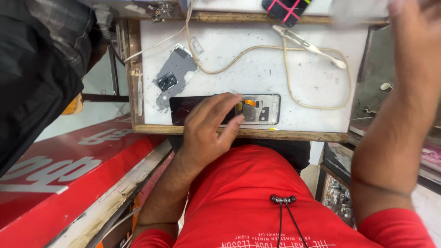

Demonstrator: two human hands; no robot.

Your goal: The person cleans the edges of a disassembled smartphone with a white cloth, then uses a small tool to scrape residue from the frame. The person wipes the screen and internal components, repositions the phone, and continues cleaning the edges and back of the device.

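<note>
1. Red shirt (257,197) with earphones (283,200) hanging on the chest fills the near view; the wooden-framed white work board (239,50) sits just past it.
2. Opened phone (257,109) lies flat along the board's near edge, about mid-length, internals up, small orange part showing at the top. Its dark left half is partly under the hand.
3. Left hand (209,128) rests palm down on the phone, fingers spread and loose, pressing rather than gripping. Nothing is closed in it.
4. Right hand (413,27) is raised beyond the board's far right corner and badly blurred. Can't tell whether it is open or holding anything.
5. Grey back cover (177,73) lies at the board's left side, just beyond the phone. A cream cable (317,106) loops across the right half, ending in a white tool (303,43) near the far edge. Tweezers (140,94) lie along the left frame.
6. Risks, as I judge them:
   - phone sits right at the near edge, so a sideways push from the left hand could slide it over the frame into the lap;
   - finger pressure on exposed internals could bend or smudge the orange part;
   - right arm coming down blind could snag the cable loop and drag the tool across the phone.
</note>
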